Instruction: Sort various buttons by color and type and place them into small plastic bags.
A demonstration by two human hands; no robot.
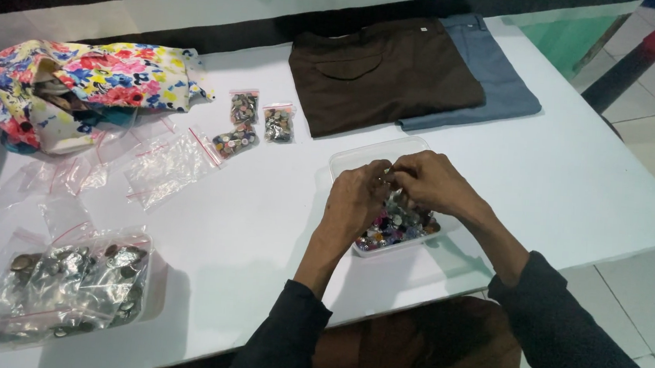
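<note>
A clear plastic tub (352, 156) full of mixed coloured buttons (395, 229) sits on the white table (263, 226) in front of me. Both hands hover over it, fingertips meeting above the buttons. My left hand (355, 201) and my right hand (433, 184) pinch something small between them; it is too small to identify, likely a button. The hands hide much of the tub's contents.
A folded brown garment (381, 72) lies on a folded blue one (504, 81) at the back. Three small filled bags (249, 125), several empty zip bags (163, 166), a large bag of buttons (67, 281) and a floral cloth bag (81, 82) lie to the left.
</note>
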